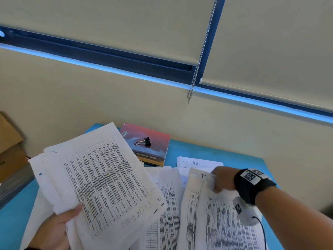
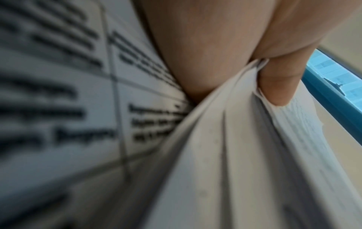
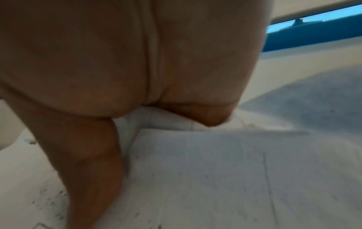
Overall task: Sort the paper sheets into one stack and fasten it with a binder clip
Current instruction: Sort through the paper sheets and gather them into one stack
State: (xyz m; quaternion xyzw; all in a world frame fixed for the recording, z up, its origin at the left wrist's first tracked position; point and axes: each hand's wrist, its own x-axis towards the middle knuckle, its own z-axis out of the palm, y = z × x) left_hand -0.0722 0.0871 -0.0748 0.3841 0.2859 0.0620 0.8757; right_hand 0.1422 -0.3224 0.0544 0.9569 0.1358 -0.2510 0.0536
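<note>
The left hand [image 1: 54,230] grips a fanned bundle of printed sheets [image 1: 100,177] at its near edge, thumb on top and fingers [image 2: 278,86] curled under, holding it raised and tilted above the blue table [image 1: 207,150]; the top sheet carries a printed grid of text with handwriting along its near right edge. The right hand [image 1: 223,179], wearing a black wrist strap with square markers, reaches across to the right and pinches the far edge of a second sheaf of papers [image 1: 216,222] that is lifted off the table. More loose sheets [image 1: 167,201] lie spread on the table between the two bundles, and one handwritten page [image 1: 198,162] sits just beyond the right hand. At the far edge of the table, a black binder clip [image 1: 144,141] rests on a red book [image 1: 153,139] beside the wall.
</note>
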